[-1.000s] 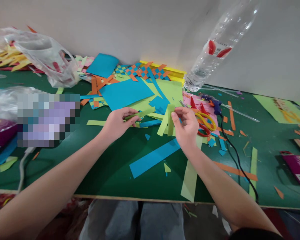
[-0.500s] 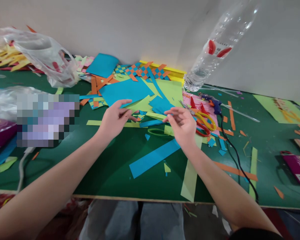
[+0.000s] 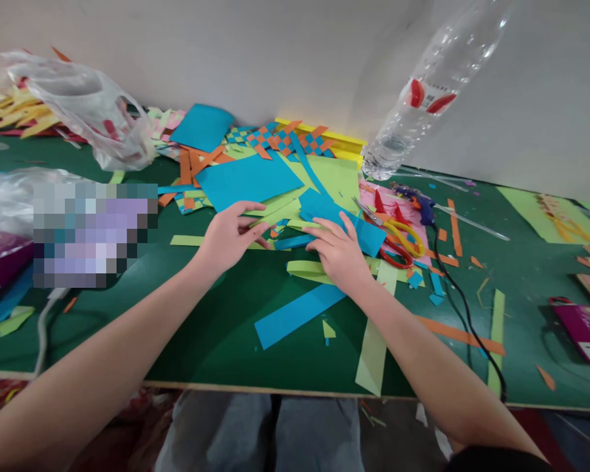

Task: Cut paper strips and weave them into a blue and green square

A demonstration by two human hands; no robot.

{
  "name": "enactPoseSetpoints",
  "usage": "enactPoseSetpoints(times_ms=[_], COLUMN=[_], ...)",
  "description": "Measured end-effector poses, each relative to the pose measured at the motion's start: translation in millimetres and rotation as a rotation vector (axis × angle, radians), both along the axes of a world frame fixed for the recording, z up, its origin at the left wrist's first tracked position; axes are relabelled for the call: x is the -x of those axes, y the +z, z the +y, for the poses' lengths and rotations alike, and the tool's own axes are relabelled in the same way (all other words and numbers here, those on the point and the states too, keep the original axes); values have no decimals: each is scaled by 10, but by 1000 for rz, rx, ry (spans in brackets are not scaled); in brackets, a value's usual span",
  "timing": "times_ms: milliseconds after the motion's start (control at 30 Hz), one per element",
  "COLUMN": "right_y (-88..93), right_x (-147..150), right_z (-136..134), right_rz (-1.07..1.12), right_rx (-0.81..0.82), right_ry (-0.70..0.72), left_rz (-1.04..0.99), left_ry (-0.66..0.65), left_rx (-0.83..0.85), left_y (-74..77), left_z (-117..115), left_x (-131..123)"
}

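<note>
My left hand (image 3: 229, 236) rests on the green table (image 3: 216, 341) with its fingers spread, the fingertips touching light green paper strips (image 3: 275, 215); it holds nothing. My right hand (image 3: 340, 254) lies flat with its fingers stretched out over a small blue paper piece (image 3: 324, 206). A folded light green strip (image 3: 302, 269) lies on the table just left of the right hand. A long blue strip (image 3: 297, 316) lies nearer to me, between my forearms.
Scissors with yellow and red handles (image 3: 404, 241) lie right of my right hand. Beyond them are a glue gun (image 3: 423, 204) and its black cord (image 3: 465, 308). A tilted plastic bottle (image 3: 425, 98), a plastic bag (image 3: 91, 115), a large blue sheet (image 3: 246, 180) and woven paper mats (image 3: 275, 137) lie further back.
Both hands let go of the light green strip, which now lies folded on the table. The right hand moved down and flattened onto the blue paper; the left hand opened.
</note>
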State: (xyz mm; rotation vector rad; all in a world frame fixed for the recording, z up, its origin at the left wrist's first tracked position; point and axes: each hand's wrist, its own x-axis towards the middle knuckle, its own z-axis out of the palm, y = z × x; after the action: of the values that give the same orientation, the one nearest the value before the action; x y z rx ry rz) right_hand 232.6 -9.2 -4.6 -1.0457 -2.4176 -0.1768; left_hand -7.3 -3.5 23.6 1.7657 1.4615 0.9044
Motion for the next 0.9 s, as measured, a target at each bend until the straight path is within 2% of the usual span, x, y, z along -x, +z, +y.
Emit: enactPoseSetpoints(times_ms=[167,300,467,600,767,900], right_y=[-13,6,97,116,89,107], right_x=[4,26,59,61,63,48], right_z=[-22,-42,-97,-128,-104,-62], right_rz=[-71,-16,261,546,912,996], right_rx=[1,-4,-51,-70,91,188], right_ry=[16,9,71,84,18,-83], left_rz=[50,-14,-92,-112,-10,20], left_ry=[4,17,45,37,104,71], left_rx=[-8,-28,-67,-23,44,11], left_y=[-5,-49,-77,-71,-14,26], left_z=[2,21,36,24,-8,-27], left_x=[13,37,40,15,-10,-23])
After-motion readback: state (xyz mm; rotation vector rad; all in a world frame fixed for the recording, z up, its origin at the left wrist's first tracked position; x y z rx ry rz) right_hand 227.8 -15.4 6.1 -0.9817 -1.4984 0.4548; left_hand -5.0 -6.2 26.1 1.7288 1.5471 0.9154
